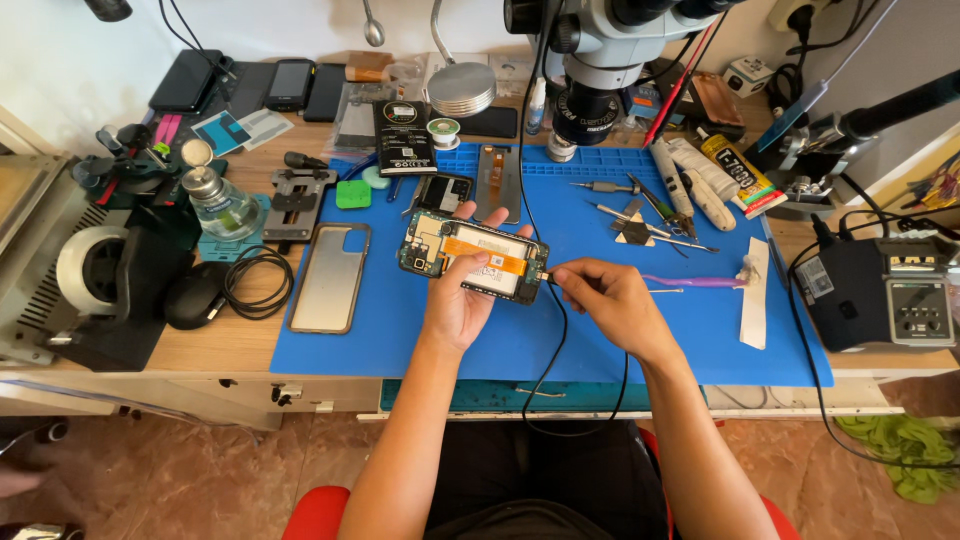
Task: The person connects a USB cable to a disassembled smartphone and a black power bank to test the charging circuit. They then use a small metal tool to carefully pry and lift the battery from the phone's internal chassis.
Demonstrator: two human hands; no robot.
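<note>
Blue work mat (420, 330), centre of frame, on a light brown wooden table (200, 350). Opened phone (472, 258) mid-frame: teal-green board, white battery, orange ribbon strip across it. Black cable (560, 340) below it. Grey-beige phone case (331, 277) at left of mat. Small green square block (353, 194) upper left of mat. Purple-handled tool (690, 282) at right. Black mouse (193, 296) far left. Red seat edge (315, 515) at bottom. Green cloth (905, 450) lower right on brownish mottled floor (150, 480).
</note>
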